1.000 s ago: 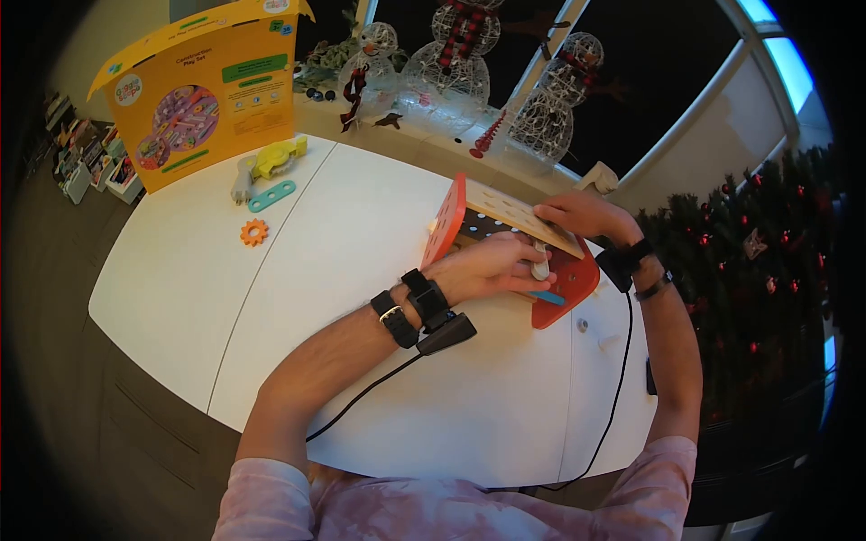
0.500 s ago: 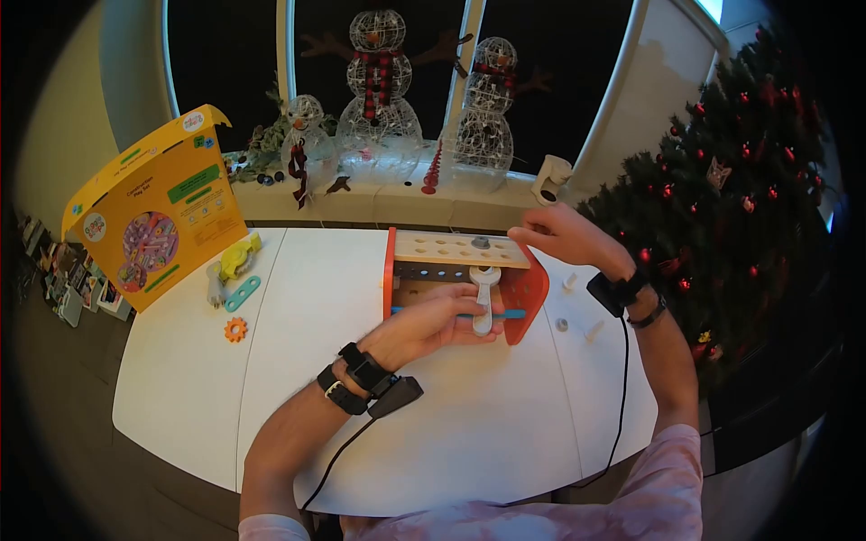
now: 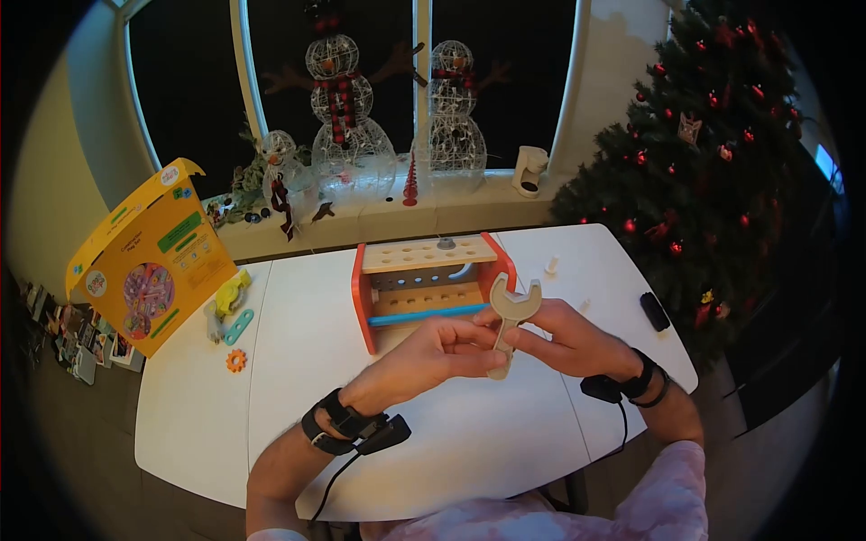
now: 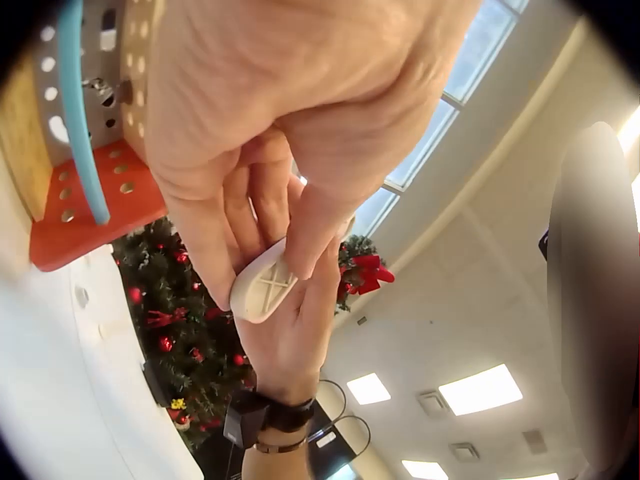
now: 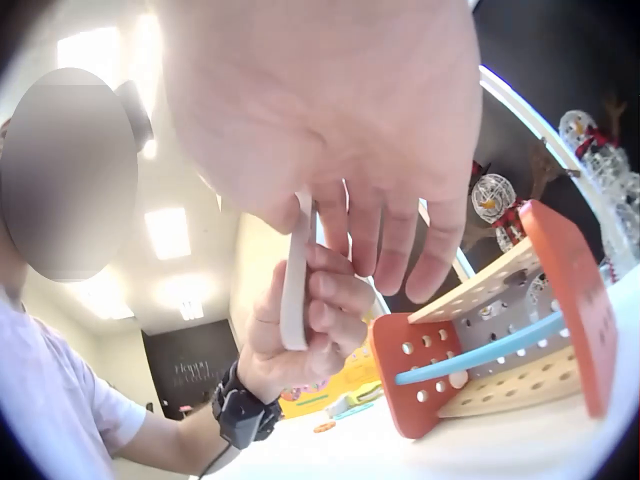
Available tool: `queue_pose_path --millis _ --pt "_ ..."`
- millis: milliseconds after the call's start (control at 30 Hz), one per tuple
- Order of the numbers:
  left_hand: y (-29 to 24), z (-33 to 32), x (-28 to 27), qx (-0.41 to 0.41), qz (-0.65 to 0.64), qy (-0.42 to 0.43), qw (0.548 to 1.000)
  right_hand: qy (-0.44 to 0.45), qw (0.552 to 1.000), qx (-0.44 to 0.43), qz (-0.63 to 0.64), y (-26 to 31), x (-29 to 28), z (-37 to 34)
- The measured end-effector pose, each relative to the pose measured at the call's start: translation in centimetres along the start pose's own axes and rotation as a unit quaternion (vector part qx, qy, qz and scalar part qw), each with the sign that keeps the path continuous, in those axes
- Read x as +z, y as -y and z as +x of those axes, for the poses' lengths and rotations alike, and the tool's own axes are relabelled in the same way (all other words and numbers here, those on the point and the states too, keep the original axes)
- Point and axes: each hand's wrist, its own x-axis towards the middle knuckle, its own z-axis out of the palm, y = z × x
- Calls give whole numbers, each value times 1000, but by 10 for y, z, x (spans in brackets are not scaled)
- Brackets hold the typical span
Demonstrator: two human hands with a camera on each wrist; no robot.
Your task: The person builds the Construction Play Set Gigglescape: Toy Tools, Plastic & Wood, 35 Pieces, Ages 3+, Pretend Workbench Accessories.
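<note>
A toy wrench [image 3: 512, 311], pale grey-beige with a forked open end pointing up, is held between both hands over the table. My left hand [image 3: 433, 352] pinches the lower end of its handle between thumb and fingers. My right hand [image 3: 573, 341] grips it below the forked end, thumb in front and fingers behind. In the left wrist view, the rounded handle end [image 4: 265, 285] shows between the fingers. Just beyond the hands stands a toy toolbox [image 3: 363, 302] with red end panels, holed wooden boards and a blue bar [image 3: 419, 316].
A grey nut-like piece [image 3: 446, 242] sits on the toolbox's top board. Right of it are a white peg [image 3: 552, 264] and a black object [image 3: 654, 311]. An orange gear [image 3: 236, 361], a teal strip [image 3: 239, 326], a yellow-green toy [image 3: 233, 290] and a yellow box [image 3: 153, 270] occupy the left.
The wrench has come away from the toolbox, toward the person. My right hand has left the toolbox's right end and taken hold of the wrench. The head view has shifted.
</note>
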Motion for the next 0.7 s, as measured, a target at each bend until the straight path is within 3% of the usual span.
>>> queue_pose_path --millis 33,100,133,200,233,267,300,333,367,400,433,500,533,567,633,700 --pt "-9 -4 5 1 6 1 1000 -4 1000 -5 -1 0 -2 2" --pt "-30 -16 7 54 200 -103 973 -93 986 -29 135 -2 -5 5" --pt "-38 -19 2 55 206 -102 972 -117 981 0 156 0 -12 5" --pt "-54 -31 -13 59 262 -252 930 -170 970 15 175 -24 -26 8" --pt "-57 -34 -28 61 268 -251 928 -218 956 34 195 -39 -31 12" --pt "-56 -34 -50 102 309 -311 893 -221 955 29 194 -52 -34 16" --pt "-53 -31 -71 142 347 -368 851 -254 951 102 146 -65 -37 21" --pt "-49 -29 -89 146 350 -368 849 -284 938 175 98 -77 -39 27" --pt "-43 -26 -106 161 371 -405 820 -286 938 170 96 -88 -39 33" --pt "-36 -21 -121 175 389 -442 789 -284 925 226 107 -98 -38 39" --pt "-21 -16 -138 179 391 -443 787 -281 910 282 117 -110 -38 44" --pt "2 -9 -165 79 271 -437 854 -246 904 320 139 -128 -39 51" --pt "-7 -13 -163 -57 253 -363 895 -216 901 333 175 -128 -37 54" --pt "-13 -16 -158 -54 255 -365 894 -185 895 346 210 -127 -37 58" --pt "-17 -15 -145 -137 196 -321 916 -153 895 349 231 -128 -38 62" --pt "-15 -14 -140 -129 195 -340 911 -127 889 353 260 -140 -37 64"
